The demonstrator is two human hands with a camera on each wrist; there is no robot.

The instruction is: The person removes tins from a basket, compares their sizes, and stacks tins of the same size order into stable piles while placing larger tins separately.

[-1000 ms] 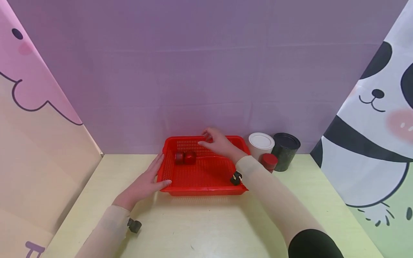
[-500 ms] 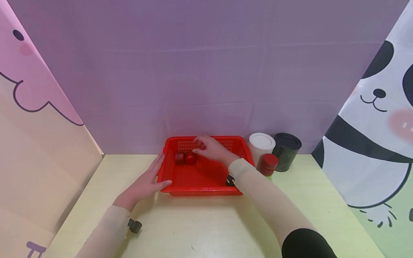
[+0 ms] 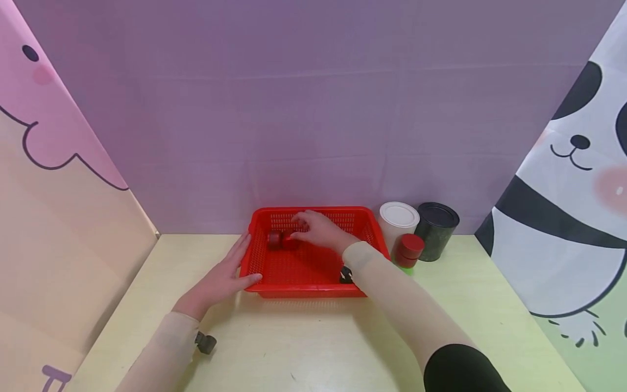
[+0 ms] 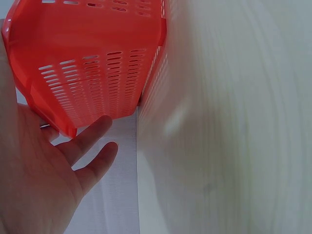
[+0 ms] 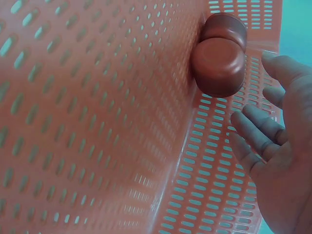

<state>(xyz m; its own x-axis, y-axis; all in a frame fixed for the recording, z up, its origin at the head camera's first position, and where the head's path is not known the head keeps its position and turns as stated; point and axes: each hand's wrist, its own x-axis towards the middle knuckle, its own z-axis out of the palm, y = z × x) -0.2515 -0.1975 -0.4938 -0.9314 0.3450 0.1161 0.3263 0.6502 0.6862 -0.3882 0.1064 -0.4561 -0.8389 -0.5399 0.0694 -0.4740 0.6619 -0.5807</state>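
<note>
A red slotted plastic basket [image 3: 313, 287] sits at the back of the table. Inside, by its back left, two small dark-red rounded containers [image 5: 220, 66] touch each other. My left hand [image 3: 220, 280] rests on the basket's left rim, fingers stretched along it and thumb near the front corner; in the left wrist view this hand [image 4: 41, 180] has its fingers spread. Over the basket, my right hand [image 3: 320, 231] reaches beside the containers with its fingers loosely bent. The right wrist view shows a gap between that hand [image 5: 287, 161] and the containers.
Right of the basket stand a white-lidded can [image 3: 399, 218], a dark can with a black lid [image 3: 437, 228] and a smaller red-topped jar [image 3: 409, 249] with some green at its base. A purple cloth backdrop [image 3: 313, 120] rises behind the basket.
My right hand has moved left and lower into the basket, up to the red containers. The left hand has stayed on the rim. The containers have not visibly moved.
</note>
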